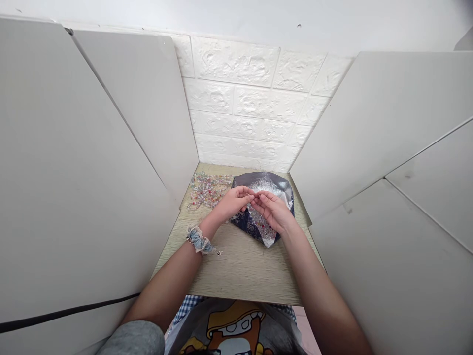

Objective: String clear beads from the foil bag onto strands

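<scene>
A dark blue patterned bag with a silver lining point(264, 178) lies open on the wooden tabletop point(244, 276). Small multicoloured beads point(263, 226) fill part of its inside. Above the bag, my left hand point(237, 201) and my right hand point(274, 211) meet at the fingertips. Both are closed in a pinch, thumb against fingers. Whatever lies between the fingertips is too small to make out. Left of the bag, strands of strung beads point(209, 190) are heaped, partly behind my left hand.
White panels point(144, 98) rise along the left side, and more panels point(332, 148) stand on the right. A white brick-patterned wall point(244, 106) closes off the back. A blue scrunchie point(199, 240) circles my left wrist. A black cable point(70, 312) runs at lower left.
</scene>
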{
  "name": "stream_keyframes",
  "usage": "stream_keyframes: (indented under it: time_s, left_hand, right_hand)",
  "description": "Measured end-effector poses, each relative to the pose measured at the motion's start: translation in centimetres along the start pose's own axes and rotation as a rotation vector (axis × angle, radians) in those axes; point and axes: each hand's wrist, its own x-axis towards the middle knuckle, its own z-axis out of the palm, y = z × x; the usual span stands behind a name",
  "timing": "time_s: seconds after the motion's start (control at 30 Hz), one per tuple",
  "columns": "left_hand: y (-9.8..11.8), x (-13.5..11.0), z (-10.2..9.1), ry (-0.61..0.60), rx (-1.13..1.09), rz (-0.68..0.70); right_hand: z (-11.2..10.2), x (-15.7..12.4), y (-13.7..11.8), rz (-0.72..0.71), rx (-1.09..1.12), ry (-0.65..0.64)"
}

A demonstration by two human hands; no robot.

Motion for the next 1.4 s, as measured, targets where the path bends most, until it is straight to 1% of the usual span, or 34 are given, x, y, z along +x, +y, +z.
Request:
stream_keyframes:
  time_s: [0.23,0.33,0.63,0.83,1.1,1.4]
  left_hand:
    - [0.32,-0.3,0.2,-0.029,-0.036,0.009]
    - [0.32,-0.29,0.22,-0.012,-0.037,0.019]
    - [0.02,-0.07,0.27,0.032,-0.007,0.043]
    - [-0.07,-0.05,0.25,0.017,0.001,0.065]
    - [-0.32,0.08,0.29,0.04,-0.005,0.063]
    - [-0.25,0.06,0.26,0.03,0.035,0.051]
  right_hand:
    - [-0.06,0.09,0.02,0.007,0.018,0.039]
    - [-0.04,0.09,0.06,0.015,0.005,0.045]
    - [0.05,0.14,0.2,-0.001,-0.024,0.043]
    - [-0.04,0.3,0.35,0.007,-0.045,0.028]
    - [-0.01,0.21,0.25,0.0,-0.047,0.031]
    - [-0.23,0.29,0.37,0.002,-0.04,0.023]
